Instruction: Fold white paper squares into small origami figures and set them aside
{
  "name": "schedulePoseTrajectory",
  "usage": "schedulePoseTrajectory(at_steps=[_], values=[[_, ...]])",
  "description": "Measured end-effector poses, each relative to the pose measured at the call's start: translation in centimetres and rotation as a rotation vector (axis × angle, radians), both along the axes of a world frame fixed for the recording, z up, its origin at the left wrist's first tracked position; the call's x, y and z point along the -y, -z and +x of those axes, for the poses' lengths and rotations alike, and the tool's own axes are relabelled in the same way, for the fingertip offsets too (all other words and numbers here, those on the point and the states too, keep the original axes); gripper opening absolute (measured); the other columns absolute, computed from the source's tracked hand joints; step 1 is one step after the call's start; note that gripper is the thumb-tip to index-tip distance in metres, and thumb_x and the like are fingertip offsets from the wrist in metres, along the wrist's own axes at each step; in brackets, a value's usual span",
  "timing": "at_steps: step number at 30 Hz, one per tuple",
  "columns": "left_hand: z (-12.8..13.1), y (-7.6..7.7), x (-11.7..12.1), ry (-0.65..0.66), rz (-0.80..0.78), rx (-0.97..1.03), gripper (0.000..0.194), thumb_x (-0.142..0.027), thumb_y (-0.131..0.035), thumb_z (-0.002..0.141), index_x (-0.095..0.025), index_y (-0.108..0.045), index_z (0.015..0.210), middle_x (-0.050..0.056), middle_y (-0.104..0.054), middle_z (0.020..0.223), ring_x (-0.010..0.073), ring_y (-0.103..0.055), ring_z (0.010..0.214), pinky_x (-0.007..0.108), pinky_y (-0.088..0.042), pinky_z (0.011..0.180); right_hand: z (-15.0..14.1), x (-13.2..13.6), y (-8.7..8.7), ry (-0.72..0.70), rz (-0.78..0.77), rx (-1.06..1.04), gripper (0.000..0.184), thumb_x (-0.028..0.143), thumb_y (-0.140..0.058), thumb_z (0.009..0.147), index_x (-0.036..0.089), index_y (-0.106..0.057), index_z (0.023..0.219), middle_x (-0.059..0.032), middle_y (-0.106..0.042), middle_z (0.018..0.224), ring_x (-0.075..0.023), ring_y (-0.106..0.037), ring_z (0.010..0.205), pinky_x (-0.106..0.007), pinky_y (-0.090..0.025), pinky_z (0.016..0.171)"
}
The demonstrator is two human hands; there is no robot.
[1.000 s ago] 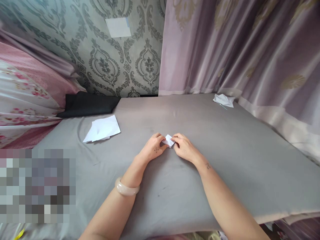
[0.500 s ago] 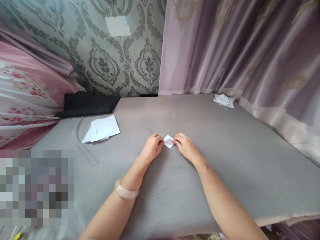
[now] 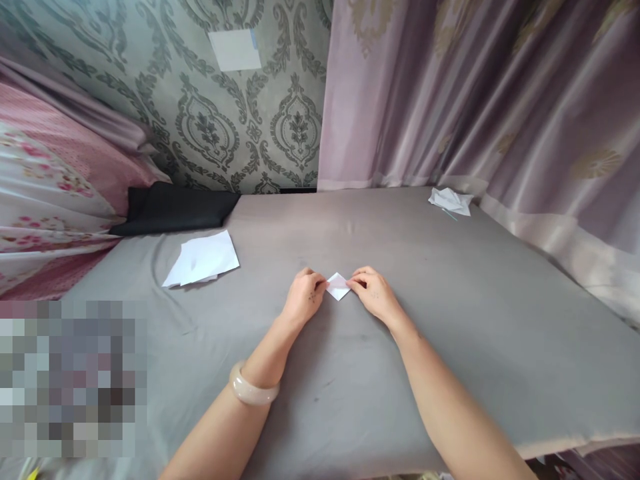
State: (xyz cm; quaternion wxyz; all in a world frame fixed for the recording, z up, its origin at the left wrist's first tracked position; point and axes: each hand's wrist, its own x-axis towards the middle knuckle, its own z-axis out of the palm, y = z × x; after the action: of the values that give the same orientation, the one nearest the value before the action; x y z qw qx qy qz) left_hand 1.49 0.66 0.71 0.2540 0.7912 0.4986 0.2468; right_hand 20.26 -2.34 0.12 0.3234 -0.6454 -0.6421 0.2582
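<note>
A small piece of folded white paper (image 3: 339,287), diamond-shaped from here, is held between my two hands just above or on the grey cloth (image 3: 320,233). My left hand (image 3: 306,293) pinches its left corner between thumb and fingers; a pale bangle (image 3: 253,387) circles that wrist. At the opposite corner, my right hand (image 3: 374,291) grips the paper the same way. A faint crease or edge runs across the paper's middle.
White paper sheets (image 3: 205,259) lie in a loose stack to the left, in front of a folded black cloth (image 3: 180,208). Crumpled or folded white papers (image 3: 450,200) rest at the far right beside the curtain (image 3: 400,100). A white sheet (image 3: 235,51) is on the patterned wall.
Both hands have shifted from covering more of the paper to pinching its side corners, so more of it shows. The paper's visible face has changed. Other things stay put.
</note>
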Motion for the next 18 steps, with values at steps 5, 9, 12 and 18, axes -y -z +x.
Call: schedulePoseTrajectory(at_steps=[5, 9, 12, 18], values=[[0.54, 0.36, -0.12, -0.064, 0.002, -0.025, 0.019, -0.020, -0.051, 0.085, -0.015, -0.069, 0.079, 0.009, -0.059, 0.081, 0.0202, -0.056, 0.083, 0.031, -0.044, 0.078, -0.54, -0.10, -0.17, 0.071, -0.018, 0.021, 0.017, 0.026, -0.057, 0.082, 0.018, -0.070, 0.074, -0.0059, -0.060, 0.102, -0.0128, -0.059, 0.079, -0.027, -0.043, 0.081], [0.79, 0.58, -0.29, -0.148, -0.043, -0.027, 0.016, -0.022, -0.056, 0.082, -0.014, -0.070, 0.079, 0.009, -0.060, 0.085, 0.0191, -0.056, 0.082, 0.031, -0.044, 0.080, -0.86, -0.16, -0.31, 0.113, -0.028, 0.031, 0.019, 0.026, -0.057, 0.080, 0.017, -0.069, 0.067, -0.0067, -0.060, 0.103, -0.0129, -0.060, 0.078, -0.028, -0.044, 0.079], [0.86, 0.44, -0.43, -0.187, -0.092, -0.024, 0.015, -0.024, -0.058, 0.081, -0.015, -0.070, 0.077, 0.008, -0.060, 0.088, 0.0180, -0.057, 0.082, 0.030, -0.045, 0.079, -0.96, -0.22, -0.32, 0.130, -0.038, 0.036, 0.019, 0.026, -0.058, 0.078, 0.018, -0.068, 0.063, -0.0062, -0.060, 0.102, -0.0128, -0.060, 0.077, -0.027, -0.044, 0.077], [0.94, 0.06, -0.71, -0.216, -0.155, -0.027, 0.014, -0.025, -0.061, 0.078, -0.015, -0.069, 0.074, 0.009, -0.061, 0.093, 0.0180, -0.058, 0.083, 0.029, -0.044, 0.080, -1.07, -0.40, -0.39, 0.147, -0.056, 0.045, 0.018, 0.025, -0.058, 0.076, 0.018, -0.068, 0.062, -0.0059, -0.060, 0.100, -0.0130, -0.059, 0.077, -0.027, -0.043, 0.078]])
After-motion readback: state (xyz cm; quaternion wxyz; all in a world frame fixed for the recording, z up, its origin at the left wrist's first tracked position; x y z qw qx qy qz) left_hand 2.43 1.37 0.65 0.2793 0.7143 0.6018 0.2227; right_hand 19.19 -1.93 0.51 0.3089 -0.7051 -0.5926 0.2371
